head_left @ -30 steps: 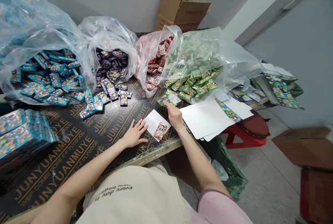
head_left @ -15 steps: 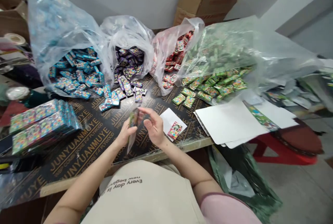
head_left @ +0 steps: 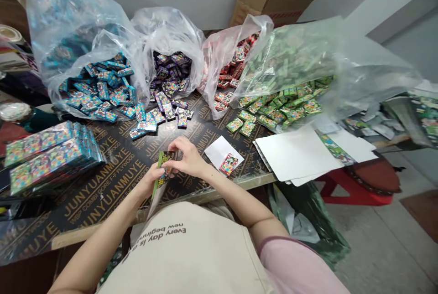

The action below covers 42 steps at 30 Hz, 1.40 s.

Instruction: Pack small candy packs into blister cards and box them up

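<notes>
Just above the table's front edge, a flat green printed packet [head_left: 160, 180] stands tilted between my hands. Its lower end looks pale and hangs towards my apron. My left hand [head_left: 150, 181] is closed round the packet's left side, thumb across its face. At the upper right edge my right hand [head_left: 188, 159] pinches the same packet, its fingertips bent and partly hidden. Close by on the right, a small red box [head_left: 229, 164] lies on a white paper [head_left: 215, 149]. Small purple boxes [head_left: 166, 106] and blue boxes [head_left: 147, 125] lie loose beyond my hands.
Clear bags spill blue [head_left: 102, 84], purple [head_left: 173, 68], red [head_left: 232, 73] and green boxes [head_left: 290, 102] along the back. Wrapped multicoloured packs [head_left: 51, 157] are stacked left. White sheets [head_left: 287, 152] overhang the right edge, near a red stool [head_left: 359, 189] and a dark green bag [head_left: 308, 221].
The packet has moved left and towards me, turning its green face up. My right hand has gone from spread fingers to a pinch on it. The camera view has shifted slightly.
</notes>
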### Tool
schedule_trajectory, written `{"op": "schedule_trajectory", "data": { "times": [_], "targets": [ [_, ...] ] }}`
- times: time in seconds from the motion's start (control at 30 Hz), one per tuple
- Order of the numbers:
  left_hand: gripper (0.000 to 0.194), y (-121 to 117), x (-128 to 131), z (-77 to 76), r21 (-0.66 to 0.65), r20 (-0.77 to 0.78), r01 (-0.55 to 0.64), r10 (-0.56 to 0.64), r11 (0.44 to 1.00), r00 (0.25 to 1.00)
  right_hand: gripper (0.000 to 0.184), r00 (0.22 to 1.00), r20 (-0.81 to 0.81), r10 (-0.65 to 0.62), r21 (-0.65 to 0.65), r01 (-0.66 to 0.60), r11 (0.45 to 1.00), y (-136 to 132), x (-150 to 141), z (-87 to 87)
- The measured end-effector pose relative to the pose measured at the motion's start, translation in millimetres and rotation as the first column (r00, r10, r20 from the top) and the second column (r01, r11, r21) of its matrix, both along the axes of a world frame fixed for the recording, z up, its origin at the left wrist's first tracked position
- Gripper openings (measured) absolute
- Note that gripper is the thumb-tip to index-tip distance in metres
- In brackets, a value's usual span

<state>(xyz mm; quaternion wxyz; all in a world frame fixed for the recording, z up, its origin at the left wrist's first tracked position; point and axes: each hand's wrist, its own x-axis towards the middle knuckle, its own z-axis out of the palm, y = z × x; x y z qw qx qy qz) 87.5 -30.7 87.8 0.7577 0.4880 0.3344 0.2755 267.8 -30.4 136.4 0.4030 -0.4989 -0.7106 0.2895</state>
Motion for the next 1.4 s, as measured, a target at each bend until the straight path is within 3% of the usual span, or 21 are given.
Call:
{"op": "schedule_trajectory", "data": {
  "times": [0.1,0.2,0.27,0.43,0.53,0.63,0.7,0.73,0.8,0.87,0.93,1.0,1.07,1.17,1.23,1.3,1.4],
  "targets": [
    [0.054,5.4,1.7,6.1,0.022,0.003,0.007,-0.007,1.0,1.0,0.032,0.987,0.08,0.142,-0.046,-0.139,0.989,0.2,4.0,0.1],
    [0.057,8.8,0.7,18.3,0.045,-0.019,0.022,-0.021,0.999,1.0,0.023,0.935,0.127,0.33,-0.146,-0.312,0.939,-0.5,9.1,0.4],
    [0.053,8.6,-1.4,25.2,0.022,-0.014,0.046,-0.045,0.999,0.999,0.016,0.916,0.099,0.389,-0.217,-0.362,0.907,1.8,14.6,0.4],
    [0.041,3.0,-2.8,29.3,-0.169,0.013,0.039,-0.037,0.985,0.999,0.044,0.9,-0.112,0.422,-0.265,-0.436,0.86,15.6,26.4,-0.7],
    [0.039,4.0,-1.8,27.4,-0.174,0.04,-0.012,0.019,0.985,0.999,0.041,0.929,-0.178,0.324,-0.253,-0.361,0.898,19.8,25.5,-3.2],
    [0.039,10.1,-4.2,25.1,-0.151,0.045,-0.117,0.125,0.982,0.991,0.045,0.981,-0.19,-0.034,-0.141,0.007,0.99,17.9,19.4,-11.0],
    [0.038,14.5,-6.7,22.5,-0.15,0.036,-0.192,0.199,0.97,0.979,0.055,0.928,-0.308,-0.208,-0.194,0.153,0.969,14.5,12.5,-20.0],
    [0.038,16.2,-7.5,20.9,-0.145,0.03,-0.216,0.223,0.966,0.974,0.057,0.898,-0.385,-0.214,-0.285,0.105,0.953,12.4,8.2,-25.1],
    [0.036,17.9,-7.9,17.3,-0.105,0.011,-0.232,0.235,0.967,0.972,0.055,0.838,-0.529,-0.137,-0.454,-0.142,0.88,8.1,-1.6,-33.8],
    [0.034,17.9,-7.4,14.2,0.0,-0.038,-0.229,0.229,0.973,0.973,0.048,0.788,-0.61,-0.087,-0.509,-0.306,0.804,4.8,-10.2,-38.5],
    [0.031,17.5,-7.4,11.9,0.18,-0.16,-0.257,0.286,0.95,0.945,0.041,0.783,-0.612,-0.114,-0.507,-0.278,0.816,3.7,-14.8,-38.4],
    [0.033,17.8,-8.3,10.0,0.351,-0.29,-0.287,0.395,0.892,0.872,0.033,0.815,-0.555,-0.168,-0.516,-0.18,0.837,4.9,-14.2,-35.4],
    [0.038,18.8,-9.2,8.2,0.417,-0.343,-0.305,0.458,0.856,0.82,0.03,0.847,-0.493,-0.201,-0.554,-0.127,0.823,7.6,-9.9,-32.3],
    [0.04,20.0,-8.2,5.4,0.348,-0.297,-0.345,0.451,0.872,0.842,0.032,0.856,-0.474,-0.209,-0.583,-0.127,0.802,12.0,-2.8,-31.0],
    [0.041,19.6,-5.8,4.6,0.224,-0.199,-0.423,0.466,0.878,0.862,0.032,0.828,-0.504,-0.246,-0.573,-0.108,0.812,13.9,0.0,-31.9],
    [0.043,17.8,-2.7,5.1,0.041,-0.068,-0.47,0.472,0.882,0.879,0.032,0.77,-0.547,-0.33,-0.576,-0.059,0.816,14.2,0.9,-33.5],
    [0.044,11.1,3.9,6.3,-0.164,0.083,-0.407,0.423,0.899,0.902,0.032,0.626,-0.631,-0.458,-0.58,0.011,0.815,11.5,-3.4,-36.6]
  ]
}}
